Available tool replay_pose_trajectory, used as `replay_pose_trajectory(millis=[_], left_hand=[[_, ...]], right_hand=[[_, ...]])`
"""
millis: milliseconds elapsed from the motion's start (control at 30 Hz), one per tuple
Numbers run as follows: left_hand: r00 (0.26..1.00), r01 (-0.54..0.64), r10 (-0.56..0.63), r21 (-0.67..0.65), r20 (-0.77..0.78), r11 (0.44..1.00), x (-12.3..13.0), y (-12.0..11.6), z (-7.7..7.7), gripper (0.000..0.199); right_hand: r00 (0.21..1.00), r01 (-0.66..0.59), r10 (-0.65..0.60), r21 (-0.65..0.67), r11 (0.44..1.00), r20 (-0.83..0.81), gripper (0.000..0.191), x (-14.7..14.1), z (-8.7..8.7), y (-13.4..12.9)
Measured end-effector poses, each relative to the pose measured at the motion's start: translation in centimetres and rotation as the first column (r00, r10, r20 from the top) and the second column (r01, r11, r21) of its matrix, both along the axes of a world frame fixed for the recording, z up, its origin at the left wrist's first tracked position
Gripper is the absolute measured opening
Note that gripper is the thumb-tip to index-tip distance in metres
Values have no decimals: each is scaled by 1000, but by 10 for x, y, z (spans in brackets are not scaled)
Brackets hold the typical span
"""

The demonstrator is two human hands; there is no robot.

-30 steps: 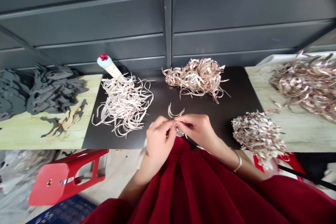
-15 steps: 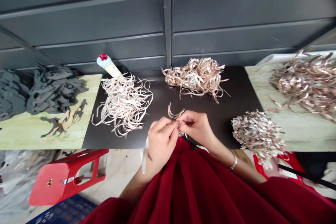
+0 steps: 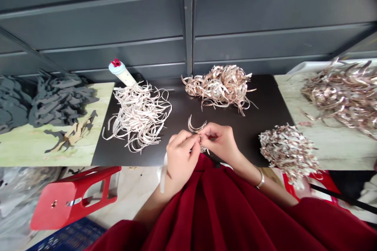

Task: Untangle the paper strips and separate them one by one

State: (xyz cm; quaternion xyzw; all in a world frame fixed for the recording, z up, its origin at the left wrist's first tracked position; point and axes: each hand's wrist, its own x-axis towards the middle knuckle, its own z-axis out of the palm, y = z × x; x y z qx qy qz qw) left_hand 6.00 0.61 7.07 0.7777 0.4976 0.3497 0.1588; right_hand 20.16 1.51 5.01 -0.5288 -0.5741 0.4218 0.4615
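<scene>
Head view | left hand [image 3: 181,155], right hand [image 3: 221,140] angled inward, fingertips meeting | grips: narrow, contents hidden

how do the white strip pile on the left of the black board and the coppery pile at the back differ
Colour: the white strip pile is pale and dull, while the coppery pile is shiny with whitish patches.
Spread: the white strip pile reaches well toward the front; the coppery pile stays near the back.
Shared: both are loose tangles of thin, curved strips on the black board.
</scene>
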Motion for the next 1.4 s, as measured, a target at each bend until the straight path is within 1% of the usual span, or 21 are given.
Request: replay_pose_trajectory(millis=[33,100,167,200,233,300,367,433,500,633,767,867,967,1133,1233,1300,1367,1400], left_hand=[[1000,4,-4,2,1,1000,0,0,-1,20],[1000,9,-9,2,12,1000,0,1,-2,19],[999,-8,7,3,32,1000,0,2,-3,18],[999,-21,21,4,39,1000,0,3,-3,18],[999,-34,34,5,40,999,1,4,-4,17],[998,-50,50,10,32,999,1,5,-5,16],[999,-54,54,21,8,998,2,6,-7,17],[997,-58,60,50,-38,997,3,6,-8,17],[991,-58,69,94,-112,994,4,6,-9,18],[964,-21,70,189,-257,982,5,5,-11,19],[954,31,35,217,-297,976,6,3,-12,19],[959,56,3,201,-284,978,7,2,-10,21],[967,51,-10,155,-253,987,6,1,-11,23],[997,3,-4,-9,-83,1000,4,4,-13,20],[1000,-8,8,-81,-3,997,2,6,-13,19],[999,-19,22,-95,27,995,0,7,-12,18],[998,-50,54,-91,43,995,-3,8,-11,18],[997,-63,67,-85,44,994,-4,8,-11,17]], right_hand=[[1000,14,-14,0,1000,2,5,-1,-1,1],[999,3,-3,-17,1000,-45,6,-1,-2,1],[996,-2,0,-23,1000,-91,8,-1,-2,-2],[996,20,-21,-10,1000,-83,9,-1,-2,-4],[997,56,-56,17,998,-45,10,0,-1,-6],[986,127,-138,112,986,94,9,0,1,-11],[955,128,-177,210,969,236,9,-1,3,-13],[929,86,-175,270,959,326,11,-2,4,-14],[909,58,-172,294,954,380,12,-3,4,-14],[866,49,-195,309,950,461,16,-4,2,-10],[829,30,-201,316,948,523,18,-4,4,-5],[822,43,-223,333,942,524,17,-3,7,-1],[833,34,-217,344,938,510,16,-1,9,2],[835,-32,-177,367,930,521,17,3,8,1],[850,-42,-155,357,933,503,17,5,6,1],[905,-38,-94,300,953,414,16,8,4,1],[965,-24,-32,206,978,261,11,11,1,1],[980,-18,-15,164,986,196,7,11,-1,0]])
